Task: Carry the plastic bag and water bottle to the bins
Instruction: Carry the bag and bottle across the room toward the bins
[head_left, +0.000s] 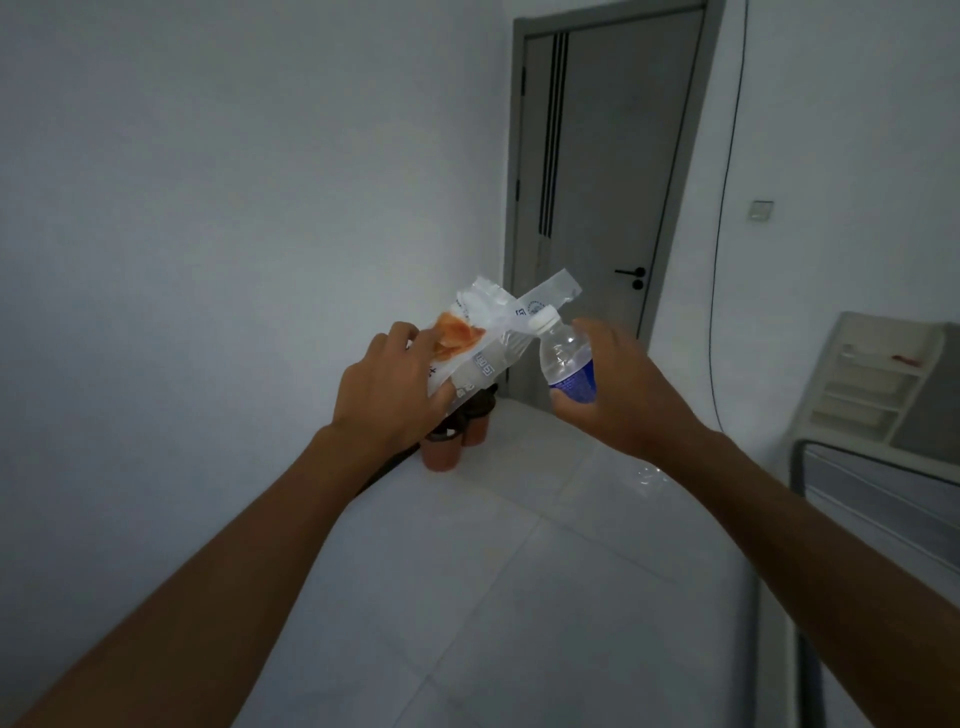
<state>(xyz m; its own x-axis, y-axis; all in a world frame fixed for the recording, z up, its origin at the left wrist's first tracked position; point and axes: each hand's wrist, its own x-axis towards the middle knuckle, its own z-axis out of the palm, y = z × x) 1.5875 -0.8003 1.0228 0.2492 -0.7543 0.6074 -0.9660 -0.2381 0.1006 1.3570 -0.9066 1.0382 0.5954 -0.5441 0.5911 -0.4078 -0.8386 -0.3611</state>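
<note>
Nearest the camera, short of the bins (454, 439), the left hand (387, 392) grips one plastic bag (480, 335) and the right hand (618, 387) wraps one water bottle (566, 358), both held in the air above the bins. Carrying looks nearly done; next comes lowering each item over a bin. At least two orange bins show, against the wall before one grey door (608, 171).

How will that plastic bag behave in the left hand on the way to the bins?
Probably floppy: the plastic bag is thin film, crumpled where the left hand pinches it, its loose end sticking out past the water bottle. Likely light, since one hand holds it up. It may slip; the film looks glossy.
</note>
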